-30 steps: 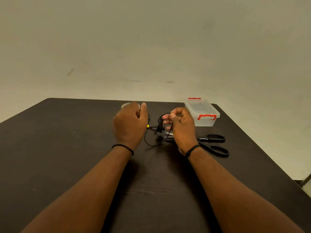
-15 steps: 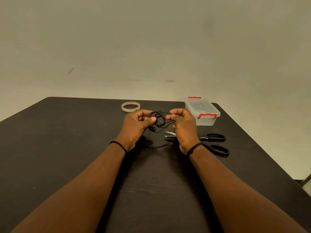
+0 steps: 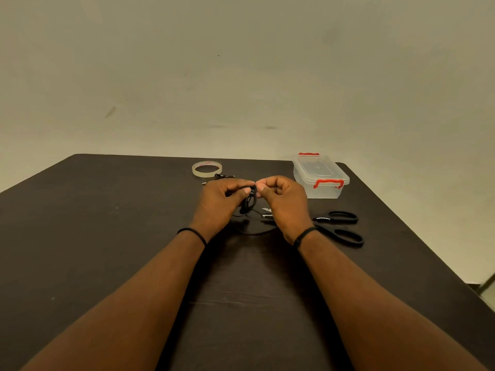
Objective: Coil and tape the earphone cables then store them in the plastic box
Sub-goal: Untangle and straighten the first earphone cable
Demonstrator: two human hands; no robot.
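Note:
A black earphone cable [image 3: 249,203] hangs as a small bundle between my two hands above the dark table [image 3: 107,236]. My left hand [image 3: 219,204] pinches the bundle from the left, and my right hand [image 3: 284,202] pinches its top from the right. A loose loop of the cable trails on the table below the hands. The clear plastic box [image 3: 320,175] with red clips stands shut at the back right. A roll of clear tape [image 3: 206,169] lies flat behind my left hand. Another dark earphone piece [image 3: 219,178] lies just in front of the tape.
Black-handled scissors [image 3: 340,227] lie right of my right wrist, blades pointing left under the hand. The table's right edge runs diagonally near the scissors. A plain wall rises behind the table.
Both hands have come closer together and the cable is now gathered into a tighter bundle between the fingertips. My left hand moved off the tape roll, which is now in full view.

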